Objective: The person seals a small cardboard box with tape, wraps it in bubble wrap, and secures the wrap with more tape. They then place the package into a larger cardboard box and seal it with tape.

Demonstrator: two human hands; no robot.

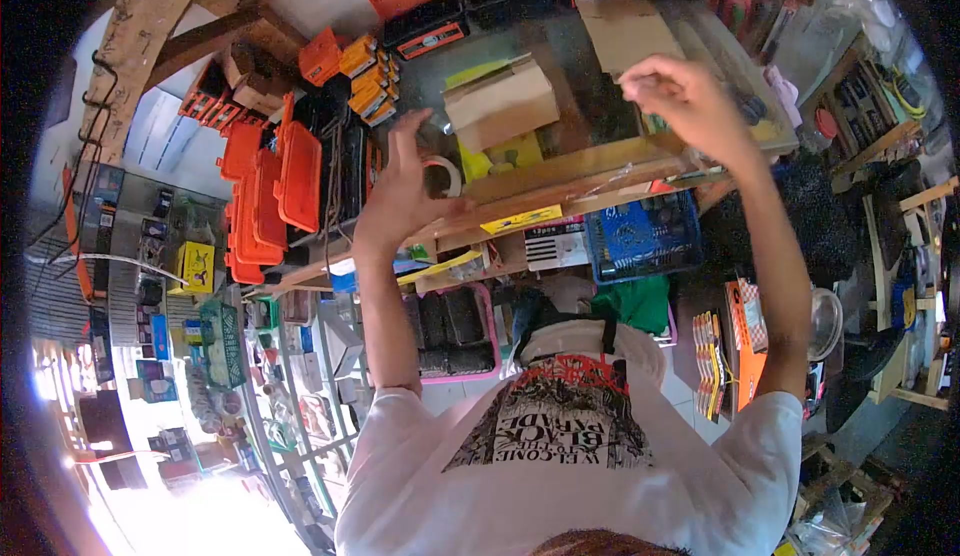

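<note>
My left hand is raised over the counter's near edge, fingers spread apart and holding nothing visible. Beside it, partly hidden behind the fingers, lies a pale ring like a roll of tape. A small brown cardboard box rests on the glass-topped counter, between my hands, with yellow sheets around it. Over the counter's right part is my right hand, its fingers curled and pressed together; whether something is pinched in them does not show. A larger flat cardboard piece lies just beyond that hand.
Orange tool cases and small orange-yellow boxes stand at the left. More black-and-orange cases line the back. Below the wooden counter edge sit a blue basket and a pink-rimmed tray.
</note>
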